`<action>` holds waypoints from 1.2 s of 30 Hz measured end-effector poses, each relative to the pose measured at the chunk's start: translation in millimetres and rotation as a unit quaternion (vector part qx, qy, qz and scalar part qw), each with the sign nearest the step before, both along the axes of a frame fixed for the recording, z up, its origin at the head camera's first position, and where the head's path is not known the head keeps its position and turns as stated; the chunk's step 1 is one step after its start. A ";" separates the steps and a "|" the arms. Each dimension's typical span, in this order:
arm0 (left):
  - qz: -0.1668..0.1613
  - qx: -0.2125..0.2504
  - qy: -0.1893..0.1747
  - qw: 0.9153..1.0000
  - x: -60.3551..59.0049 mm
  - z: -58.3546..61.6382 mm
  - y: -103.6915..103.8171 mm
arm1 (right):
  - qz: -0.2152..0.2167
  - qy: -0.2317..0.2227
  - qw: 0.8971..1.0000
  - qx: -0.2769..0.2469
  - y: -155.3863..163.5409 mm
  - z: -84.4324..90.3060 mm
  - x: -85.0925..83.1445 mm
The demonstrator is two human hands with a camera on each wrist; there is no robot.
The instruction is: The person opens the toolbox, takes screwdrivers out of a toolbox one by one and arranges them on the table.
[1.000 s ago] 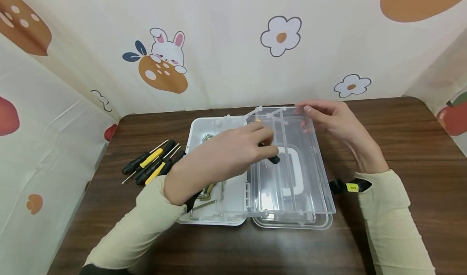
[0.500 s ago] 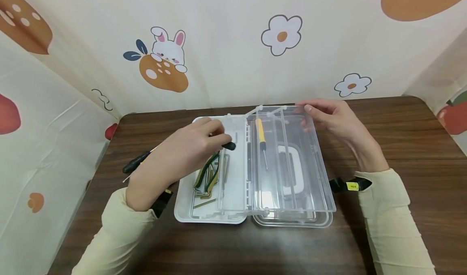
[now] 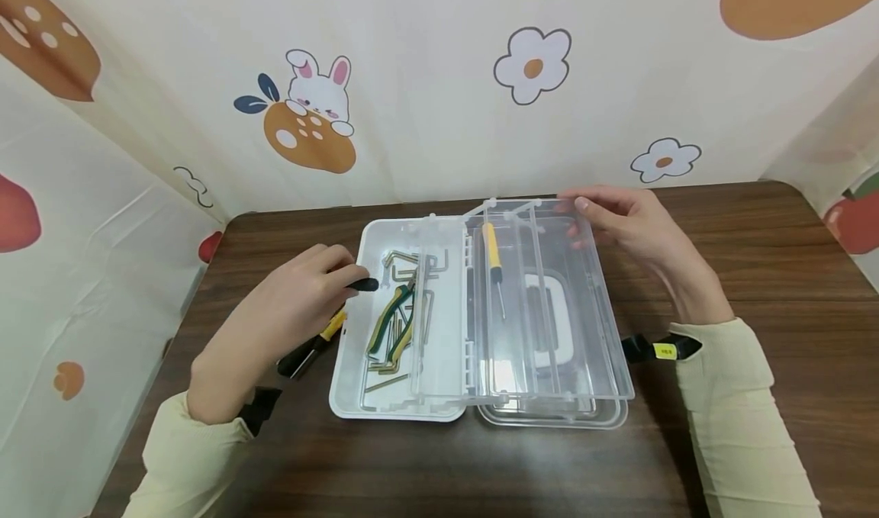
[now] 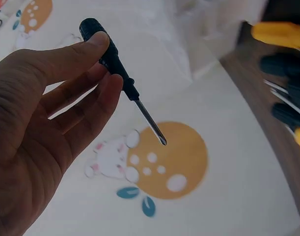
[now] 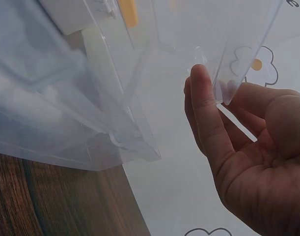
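Note:
My left hand (image 3: 291,304) pinches a small black-handled screwdriver (image 4: 110,59) between thumb and fingertips, its cross-shaped tip visible in the left wrist view. In the head view the hand is left of the white toolbox lid (image 3: 346,381), over the screwdrivers on the table, hiding most of them. My right hand (image 3: 625,228) pinches the far right corner of a clear divided tray (image 3: 590,335), thumb on one side and fingers on the other. A yellow-and-black screwdriver (image 3: 492,251) lies in the tray's left compartment.
Green-and-yellow pliers (image 3: 387,320) and several hex keys (image 3: 401,274) lie in the white lid. A yellow-and-black screwdriver (image 3: 333,326) shows beside it on the wooden table (image 3: 549,472). The clear box base (image 3: 549,424) stands under the tray. A patterned curtain (image 3: 426,83) rises behind.
My left hand has moved left from above the clear tray, across the white lid, to the screwdrivers, still holding the black-handled screwdriver. My right hand stays at the tray's corner.

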State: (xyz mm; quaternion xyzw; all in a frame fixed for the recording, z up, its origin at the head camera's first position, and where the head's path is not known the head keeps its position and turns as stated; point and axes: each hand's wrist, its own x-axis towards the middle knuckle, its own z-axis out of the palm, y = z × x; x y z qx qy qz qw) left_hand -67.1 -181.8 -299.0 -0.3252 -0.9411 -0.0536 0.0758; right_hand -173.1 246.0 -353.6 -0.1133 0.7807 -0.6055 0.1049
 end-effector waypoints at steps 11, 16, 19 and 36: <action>0.092 -0.001 -0.034 0.995 11.0 -19.8 -35.6 | -0.003 -0.004 1.000 -0.001 -0.1 0.4 0.1; 0.123 -0.014 -0.067 0.990 12.8 -32.6 -47.9 | 0.000 -0.005 1.000 -0.008 -0.1 1.5 0.0; 0.141 -0.019 -0.090 0.986 12.8 -40.7 -53.9 | 0.001 -0.002 1.000 -0.004 0.2 2.1 0.2; 0.186 -0.018 -0.154 0.970 10.4 -67.9 -64.6 | 0.005 0.001 1.000 -0.017 0.5 -0.3 -0.3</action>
